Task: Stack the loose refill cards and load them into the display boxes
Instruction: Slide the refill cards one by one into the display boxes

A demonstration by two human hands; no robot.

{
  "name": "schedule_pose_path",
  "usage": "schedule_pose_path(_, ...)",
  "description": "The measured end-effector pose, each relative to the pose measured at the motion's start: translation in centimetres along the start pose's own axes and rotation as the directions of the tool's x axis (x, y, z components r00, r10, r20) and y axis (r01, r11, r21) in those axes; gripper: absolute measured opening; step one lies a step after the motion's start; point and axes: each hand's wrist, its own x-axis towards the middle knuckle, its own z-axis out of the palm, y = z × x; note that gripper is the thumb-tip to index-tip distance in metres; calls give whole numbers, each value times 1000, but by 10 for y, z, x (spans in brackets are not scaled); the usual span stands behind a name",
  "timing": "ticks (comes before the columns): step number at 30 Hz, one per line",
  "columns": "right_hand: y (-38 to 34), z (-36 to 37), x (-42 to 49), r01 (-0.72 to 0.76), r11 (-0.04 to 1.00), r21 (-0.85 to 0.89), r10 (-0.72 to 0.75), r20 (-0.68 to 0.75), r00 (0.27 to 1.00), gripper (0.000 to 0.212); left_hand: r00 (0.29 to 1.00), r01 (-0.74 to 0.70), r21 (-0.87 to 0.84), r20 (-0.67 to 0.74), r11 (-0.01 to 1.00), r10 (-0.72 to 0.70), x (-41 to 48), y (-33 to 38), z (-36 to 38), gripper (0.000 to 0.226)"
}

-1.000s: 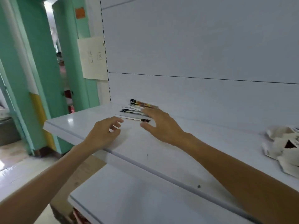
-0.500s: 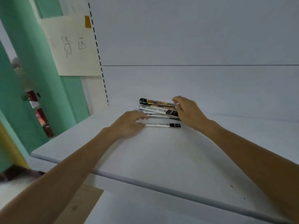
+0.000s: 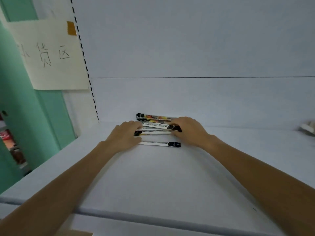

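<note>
Both your hands have closed in on the pile of refill cards [image 3: 154, 127], at the far side of the white shelf [image 3: 153, 176] by the back wall. Your left hand [image 3: 125, 136] rests on the left ends, fingers straight. Your right hand [image 3: 189, 129] bends over the right ends; whether it pinches them is hidden. Every card runs left to right. One lone card [image 3: 160, 143] lies nearer you, its left end touching your left hand, so that hand is closer.
</note>
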Motion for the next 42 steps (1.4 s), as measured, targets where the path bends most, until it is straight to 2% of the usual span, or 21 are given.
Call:
schedule_pose_path(3,6,-6,4,-47,987,154,61,-94,994,21,1000,-11,17,-15,1000,11,0,-6,1,33)
schedule_pose_path(6,11,-10,3,-77,984,159,109,-205,973,21,995,-94,80,-35,992,98,-3,-8,2,24)
schedule_pose_path(9,15,-14,-2,-123,982,142,157,-264,952,23,985,-174,77,29,982,172,-9,-6,-2,24)
schedule_pose_path(11,15,-17,-6,-155,977,145,187,-243,952,20,982,-177,36,65,983,175,-14,-6,-6,26)
schedule_pose_path(13,15,-18,-8,-166,973,161,190,-147,971,17,985,-153,4,77,988,152,-19,-7,-7,24)
schedule_pose_path(15,13,-16,-10,-149,986,71,154,-82,985,23,986,-149,12,80,989,147,-24,-6,-7,21)
schedule_pose_path(17,10,-14,-14,-127,992,3,126,-125,984,31,982,-183,119,67,976,176,-30,-2,-7,16)
schedule_pose_path(20,4,-17,-23,-95,994,58,104,-190,976,26,979,-204,204,30,957,203,-38,-3,-10,18)
schedule_pose_path(22,-1,-20,-30,-75,995,68,88,-203,975,25,981,-191,116,-20,975,195,-43,-11,-17,24)
schedule_pose_path(24,-4,-20,-36,-74,997,19,76,-205,976,27,971,-153,-23,-188,988,146,-47,-22,-23,27)
schedule_pose_path(26,-6,-17,-42,-67,998,-2,65,-200,978,26,936,-92,-138,-350,986,38,-51,-29,-30,20)
schedule_pose_path(28,-11,-14,-46,11,998,61,1,-194,981,23,923,-58,-160,-384,985,-8,-52,-25,-33,12)
schedule_pose_path(30,-21,-13,-48,102,984,147,-70,-207,976,21,931,-100,-148,-362,984,40,-51,-14,-31,7)
schedule_pose_path(32,-30,-15,-46,110,974,196,-61,-241,969,17,946,-156,-173,-310,972,97,-49,2,-25,12)
schedule_pose_path(38,-40,-34,-43,-81,875,477,240,-285,928,18,980,-180,-371,-149,911,133,-48,43,-14,20)
schedule_pose_path(42,-40,-45,-48,-123,754,645,351,-237,906,18,986,-165,-432,-59,886,155,-49,49,-14,27)
